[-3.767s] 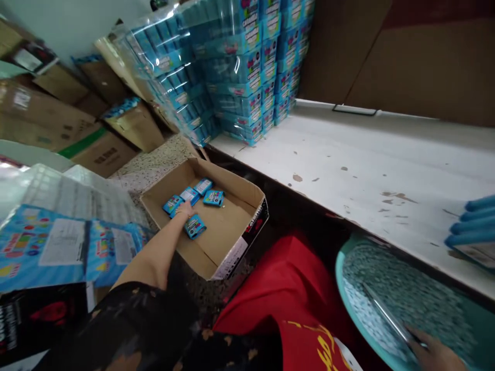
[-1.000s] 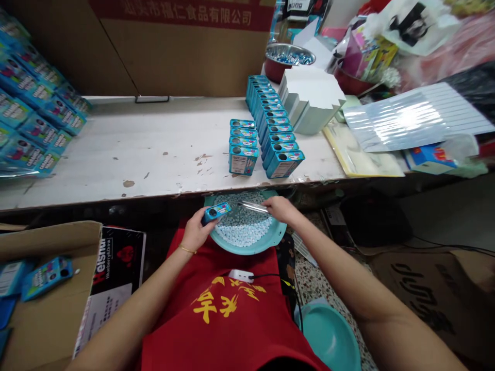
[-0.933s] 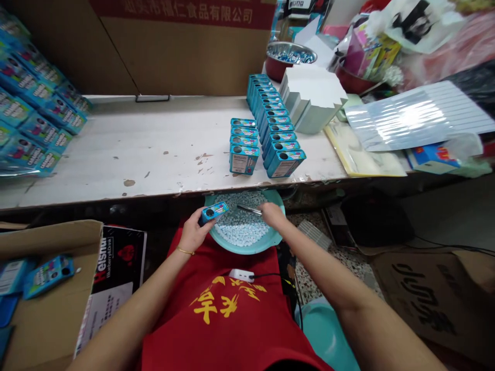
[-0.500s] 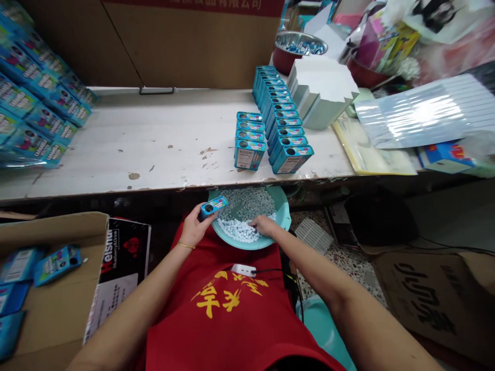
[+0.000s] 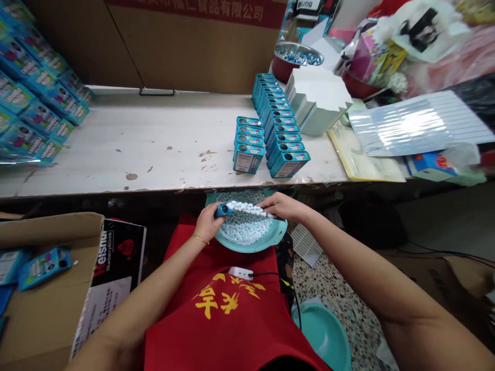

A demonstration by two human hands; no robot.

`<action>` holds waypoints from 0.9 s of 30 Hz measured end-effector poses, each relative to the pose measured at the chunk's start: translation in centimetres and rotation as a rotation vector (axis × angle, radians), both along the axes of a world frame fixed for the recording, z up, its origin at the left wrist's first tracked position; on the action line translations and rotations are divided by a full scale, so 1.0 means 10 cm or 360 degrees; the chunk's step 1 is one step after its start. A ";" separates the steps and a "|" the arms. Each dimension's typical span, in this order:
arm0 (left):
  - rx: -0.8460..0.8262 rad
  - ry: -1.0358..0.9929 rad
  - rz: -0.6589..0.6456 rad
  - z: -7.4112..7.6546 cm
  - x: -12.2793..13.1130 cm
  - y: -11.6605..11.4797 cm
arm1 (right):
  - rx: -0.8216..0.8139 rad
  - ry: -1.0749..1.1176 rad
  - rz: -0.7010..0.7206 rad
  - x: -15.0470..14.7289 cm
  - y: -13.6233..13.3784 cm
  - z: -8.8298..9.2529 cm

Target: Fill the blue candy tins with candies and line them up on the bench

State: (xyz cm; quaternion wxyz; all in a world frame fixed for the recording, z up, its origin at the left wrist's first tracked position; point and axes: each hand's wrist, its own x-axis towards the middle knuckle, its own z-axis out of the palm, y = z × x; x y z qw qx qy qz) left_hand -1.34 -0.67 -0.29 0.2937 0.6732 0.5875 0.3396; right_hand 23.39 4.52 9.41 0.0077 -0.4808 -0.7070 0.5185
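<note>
My left hand (image 5: 209,222) grips a small blue tin (image 5: 223,209) tipped on its side over a teal bowl (image 5: 277,235) of white pellets on my lap. My right hand (image 5: 281,206) pinches a narrow metal scoop (image 5: 249,208) loaded with a row of white pellets, its tip at the tin's round hole. Two rows of matching blue tins (image 5: 270,129) stand upright on the white bench (image 5: 154,144) just beyond the bowl.
An open cardboard box (image 5: 50,288) with loose blue tins sits at my left. Wrapped blue packs (image 5: 31,103) pile at the bench's left end. White folded cartons (image 5: 317,98), a metal bowl (image 5: 296,54), plastic sheets and bags crowd the right. A second teal bowl (image 5: 325,335) lies on the floor.
My left hand left the cardboard box with a tin and came to the bowl. My right hand dipped the scoop into the pellets and lifted it, filled, to the tin's hole.
</note>
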 end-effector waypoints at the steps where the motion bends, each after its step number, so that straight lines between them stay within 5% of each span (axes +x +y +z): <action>1: -0.0005 0.0040 -0.0007 0.00 0.03 0.00 | 0.0066 -0.0096 0.0062 -0.05 0.03 0.07; 9: -0.0052 0.0212 -0.0076 -0.01 0.12 -0.01 | 0.0657 -0.0869 0.0583 -0.51 0.09 0.52; 13: -0.0031 0.0187 -0.0065 -0.02 0.11 0.00 | 0.0777 -0.1081 0.0568 -0.55 0.00 0.62; 16: 0.0026 0.0084 -0.0041 0.00 0.05 -0.01 | 0.0790 -0.1005 0.0516 -0.31 -0.04 0.57; 18: 0.0062 0.0003 -0.0012 0.03 -0.01 -0.03 | 0.0712 -0.0899 0.0476 -0.10 -0.05 0.39; 21: 0.0079 -0.0076 0.0038 0.06 -0.10 -0.07 | 0.0597 -0.0891 0.0370 0.07 -0.05 -0.13; 24: 0.0077 -0.0102 0.0071 0.08 -0.17 -0.10 | 0.0609 -0.1110 0.0255 -0.07 -0.11 -0.75; 27: 0.0071 -0.0125 0.0113 0.07 -0.21 -0.12 | 0.0589 -0.1134 0.0280 -0.36 -0.25 -1.18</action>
